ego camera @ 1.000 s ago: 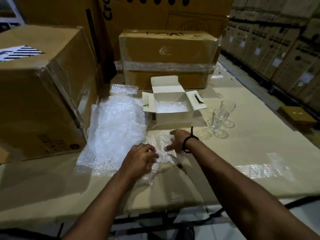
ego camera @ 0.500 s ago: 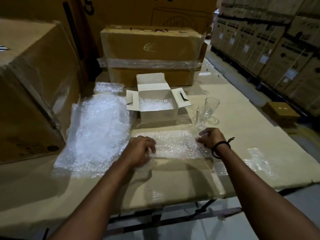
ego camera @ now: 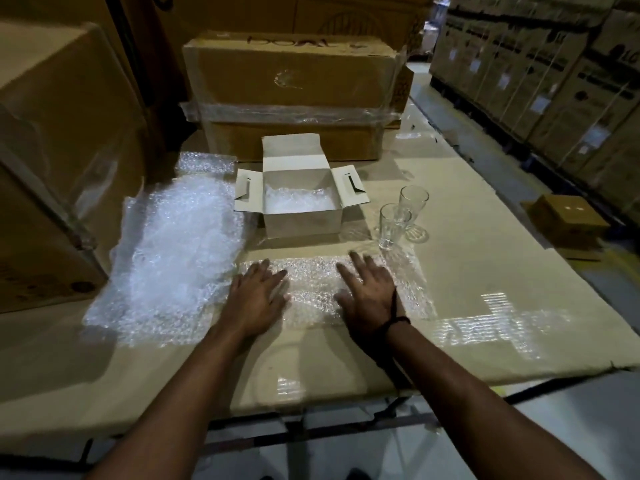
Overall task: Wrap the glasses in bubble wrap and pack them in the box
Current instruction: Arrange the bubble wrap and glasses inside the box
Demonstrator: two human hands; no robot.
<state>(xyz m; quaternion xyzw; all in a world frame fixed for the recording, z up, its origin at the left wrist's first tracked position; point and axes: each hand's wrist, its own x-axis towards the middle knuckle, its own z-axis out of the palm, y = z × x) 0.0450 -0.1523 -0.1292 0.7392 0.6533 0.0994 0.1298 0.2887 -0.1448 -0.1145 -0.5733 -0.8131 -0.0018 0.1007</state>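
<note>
A sheet of bubble wrap (ego camera: 313,289) lies spread flat on the cardboard-covered table (ego camera: 485,258). My left hand (ego camera: 258,299) presses its left end with straight fingers. My right hand (ego camera: 369,296), with a black band at the wrist, presses flat on its right part. Two clear glasses stand upright beyond my right hand: the nearer glass (ego camera: 391,227) and the farther glass (ego camera: 412,207). A small white box (ego camera: 301,221) stands open behind the sheet, with bubble wrap inside.
A pile of bubble wrap (ego camera: 173,258) lies to the left. Large cardboard boxes stand at the left (ego camera: 59,150) and behind the white box (ego camera: 291,88). A small brown box (ego camera: 566,216) sits on the floor to the right, before stacked cartons.
The crumpled sheet has been pulled out flat. My right hand moved right along it, then both hands opened and pressed flat on it.
</note>
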